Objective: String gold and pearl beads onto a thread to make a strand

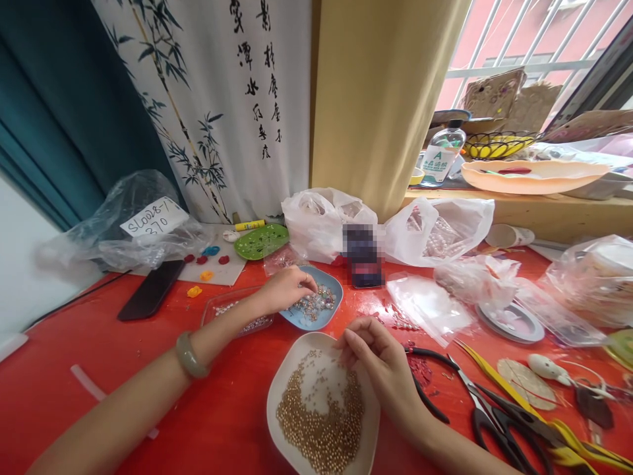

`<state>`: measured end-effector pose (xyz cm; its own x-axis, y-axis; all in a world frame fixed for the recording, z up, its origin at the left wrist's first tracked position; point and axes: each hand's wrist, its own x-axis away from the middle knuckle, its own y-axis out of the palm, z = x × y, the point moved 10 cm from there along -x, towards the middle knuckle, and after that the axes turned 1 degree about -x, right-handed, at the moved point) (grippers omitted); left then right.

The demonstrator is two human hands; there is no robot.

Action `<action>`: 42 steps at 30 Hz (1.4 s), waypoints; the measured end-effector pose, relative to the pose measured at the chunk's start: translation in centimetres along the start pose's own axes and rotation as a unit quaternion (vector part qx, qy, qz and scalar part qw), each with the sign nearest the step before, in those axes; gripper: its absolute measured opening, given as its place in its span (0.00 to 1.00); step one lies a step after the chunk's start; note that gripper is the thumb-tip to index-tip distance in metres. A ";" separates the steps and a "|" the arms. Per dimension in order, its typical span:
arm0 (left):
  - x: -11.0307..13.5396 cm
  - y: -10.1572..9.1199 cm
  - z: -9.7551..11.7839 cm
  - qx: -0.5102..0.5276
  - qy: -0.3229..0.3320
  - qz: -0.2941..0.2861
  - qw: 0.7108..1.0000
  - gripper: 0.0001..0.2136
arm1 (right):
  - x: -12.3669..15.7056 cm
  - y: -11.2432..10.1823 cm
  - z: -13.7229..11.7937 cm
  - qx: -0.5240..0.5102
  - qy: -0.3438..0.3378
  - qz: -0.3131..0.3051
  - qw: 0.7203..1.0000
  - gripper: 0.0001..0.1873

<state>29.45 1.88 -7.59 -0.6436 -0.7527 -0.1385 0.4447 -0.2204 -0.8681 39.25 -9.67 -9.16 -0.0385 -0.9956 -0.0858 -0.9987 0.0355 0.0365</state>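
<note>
My left hand (289, 288), with a bracelet (190, 355) on its wrist, reaches over a blue plate (339, 291) of small mixed beads (316, 302). Its fingers are bunched at the beads, and what they hold, if anything, is hidden. At the upper right rim of a white dish (273, 396), my right hand (373, 353) is closed in a pinch. Anything between those fingertips is too small to make out. Many small gold beads (321, 429) fill the lower part of this dish. Beside my left forearm sits a clear tray (210, 313) of pale beads, partly covered.
Black-handled scissors (487, 402), yellow-handled pliers (544, 422) and black pliers (420, 389) lie at right on the red table (208, 409). White plastic bags (316, 224) stand at the back near a phone (363, 257). A dark flat object (152, 290) and a green tray (262, 242) are at left.
</note>
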 end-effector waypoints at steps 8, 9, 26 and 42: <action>-1.0 0.8 -0.2 -0.058 0.004 -0.010 0.998 0.11 | 0.0 -0.2 0.1 0.002 -0.005 0.009 1.000 0.10; -1.1 1.0 -0.2 -0.061 0.007 -0.013 0.998 0.11 | 0.0 -0.2 0.1 0.002 -0.007 0.007 1.000 0.10; -2.5 2.3 0.7 -0.118 -0.004 -0.032 0.993 0.06 | -0.1 -0.1 0.1 0.001 -0.009 -0.004 1.000 0.08; -0.7 0.1 2.1 -0.069 -0.006 0.010 0.998 0.05 | 0.0 -0.2 0.3 -0.013 -0.020 0.003 1.000 0.07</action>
<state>31.20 1.12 -6.57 -0.6278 -0.7636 -0.1510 0.3671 -0.1193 -0.9225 39.48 -9.63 -9.43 -0.0457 -0.9911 -0.1253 -0.9973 0.0380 0.0630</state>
